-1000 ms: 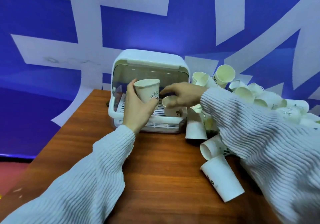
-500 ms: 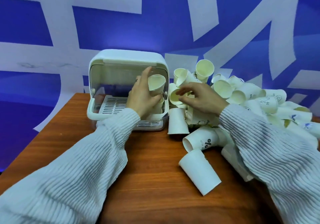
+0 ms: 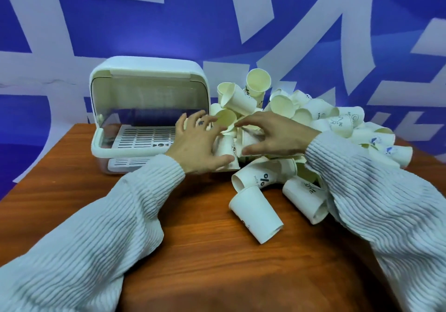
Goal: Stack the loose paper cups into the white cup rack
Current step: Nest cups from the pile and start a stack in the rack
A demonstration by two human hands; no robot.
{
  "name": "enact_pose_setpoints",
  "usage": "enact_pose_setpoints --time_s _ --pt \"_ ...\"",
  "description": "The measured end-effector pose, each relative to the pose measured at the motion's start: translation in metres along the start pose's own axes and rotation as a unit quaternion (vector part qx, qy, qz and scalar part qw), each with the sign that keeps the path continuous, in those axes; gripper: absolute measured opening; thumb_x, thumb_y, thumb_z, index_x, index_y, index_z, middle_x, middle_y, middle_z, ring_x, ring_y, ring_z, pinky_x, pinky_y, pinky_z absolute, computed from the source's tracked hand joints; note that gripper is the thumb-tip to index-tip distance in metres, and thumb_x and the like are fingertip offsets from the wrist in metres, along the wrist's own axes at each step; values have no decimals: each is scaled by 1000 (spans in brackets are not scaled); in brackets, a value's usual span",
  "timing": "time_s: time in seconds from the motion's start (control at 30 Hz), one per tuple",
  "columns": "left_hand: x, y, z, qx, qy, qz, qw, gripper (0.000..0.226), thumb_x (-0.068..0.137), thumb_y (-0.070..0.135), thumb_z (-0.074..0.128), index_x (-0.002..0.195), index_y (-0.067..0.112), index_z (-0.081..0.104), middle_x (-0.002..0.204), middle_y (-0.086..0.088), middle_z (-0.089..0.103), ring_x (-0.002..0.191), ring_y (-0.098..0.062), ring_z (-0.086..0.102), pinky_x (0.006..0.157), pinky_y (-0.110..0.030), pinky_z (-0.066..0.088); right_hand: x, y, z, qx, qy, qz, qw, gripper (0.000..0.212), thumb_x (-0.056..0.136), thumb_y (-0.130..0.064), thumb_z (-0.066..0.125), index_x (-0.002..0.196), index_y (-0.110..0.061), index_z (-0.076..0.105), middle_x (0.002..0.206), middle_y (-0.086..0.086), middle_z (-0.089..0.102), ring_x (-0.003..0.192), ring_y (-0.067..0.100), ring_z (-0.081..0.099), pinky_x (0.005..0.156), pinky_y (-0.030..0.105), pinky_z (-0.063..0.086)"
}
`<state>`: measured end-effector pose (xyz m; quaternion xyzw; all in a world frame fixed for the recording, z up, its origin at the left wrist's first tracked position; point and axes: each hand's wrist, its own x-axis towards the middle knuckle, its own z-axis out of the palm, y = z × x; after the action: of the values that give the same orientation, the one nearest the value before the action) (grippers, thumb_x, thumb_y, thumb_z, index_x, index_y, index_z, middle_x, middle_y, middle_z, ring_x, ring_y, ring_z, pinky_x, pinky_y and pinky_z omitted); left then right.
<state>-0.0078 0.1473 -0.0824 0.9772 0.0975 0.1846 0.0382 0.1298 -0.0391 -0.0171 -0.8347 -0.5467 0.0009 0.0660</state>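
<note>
A person in ribbed white sleeves reaches both hands over a brown wooden tabletop point(image 3: 183, 258) toward a heap of loose paper cups point(image 3: 313, 123) piled along the tabletop's far right edge. The white cup rack point(image 3: 147, 75), a domed box with its clear front lid raised and a slotted tray inside, stands at the far edge, left of the heap and just beside it. The left hand point(image 3: 195, 145) lies over the rack's right front corner with its fingers spread wide and straight; its thumb touches an upside-down cup point(image 3: 228, 151) at the heap's near edge. Whether any cup sits in the tray behind this hand cannot be told. The right hand point(image 3: 275, 135) hovers over the heap's left side, fingers loosely curved and splayed, fingertips touching cup rims; it grips nothing that can be made out. Nearer the viewer, a cup on its side point(image 3: 257, 212) rests alone on the wood, with another printed cup point(image 3: 261, 179) lying just behind it.
</note>
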Motion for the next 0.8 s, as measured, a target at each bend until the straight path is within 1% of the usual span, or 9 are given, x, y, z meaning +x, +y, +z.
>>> enact_pose_setpoints --time_s 0.1,0.2,0.33,0.43,0.53,0.6,0.67,0.73,0.8 --pt "-4 13 15 81 -105 27 991 114 68 86 57 158 39 6 167 -2 19 156 -28 -3 119 -67 -9 -2 5 12 -67 -27 3 997 86 79 -60 69 154 -41 32 141 -2 56 129 20 51 102 42 46" --pt "-4 15 25 114 -78 37 990 115 73 77 62 158 37 -4 166 -3 22 157 -29 -1 118 -69 -9 -4 9 21 -87 25 -9 996 86 82 -52 68 156 -40 28 133 -1 60 121 22 54 92 39 46" --pt "-11 13 19 49 11 28 998 102 68 82 32 156 31 27 147 -3 45 149 -29 22 122 -59 -2 -7 11 17 -2 114 -14 993 78 78 -56 68 148 -39 39 134 -3 61 121 20 55 98 41 46" --pt "-13 7 0 -95 74 -16 993 89 68 66 33 146 25 47 134 -5 51 133 -30 39 118 -49 19 -4 6 9 101 202 -6 974 77 73 -56 76 139 -34 44 129 -7 62 115 12 56 100 42 48" --pt "-13 -3 -23 -284 169 -92 939 57 81 36 52 135 17 50 125 -7 57 115 -26 53 102 -43 42 5 -9 5 188 269 -8 944 75 75 -41 85 135 -26 42 122 -9 58 104 7 56 92 31 48" --pt "-13 -11 -36 -360 225 -152 893 34 90 15 57 122 17 46 117 -6 58 104 -22 57 91 -37 46 16 -24 4 242 285 -5 927 81 76 -38 86 142 -27 39 125 -8 56 110 8 57 94 27 49" --pt "-13 -22 -46 -377 260 -205 865 23 93 11 56 113 19 48 114 -2 56 100 -17 56 84 -26 44 34 -39 5 272 274 8 922 85 78 -38 85 149 -26 38 133 -7 55 118 10 56 102 26 47" --pt "-13 -36 -50 -385 291 -247 840 22 92 8 56 111 20 57 119 -1 57 105 -16 57 80 -14 45 56 -52 9 262 262 15 929 86 79 -44 82 152 -21 41 143 -3 54 127 13 53 110 36 45" --pt "-14 -47 -54 -398 322 -271 815 25 91 8 57 111 20 65 119 -2 65 105 -16 61 88 -21 51 75 -63 14 227 243 21 943 86 81 -47 79 153 -19 41 148 1 53 132 18 51 111 42 43"
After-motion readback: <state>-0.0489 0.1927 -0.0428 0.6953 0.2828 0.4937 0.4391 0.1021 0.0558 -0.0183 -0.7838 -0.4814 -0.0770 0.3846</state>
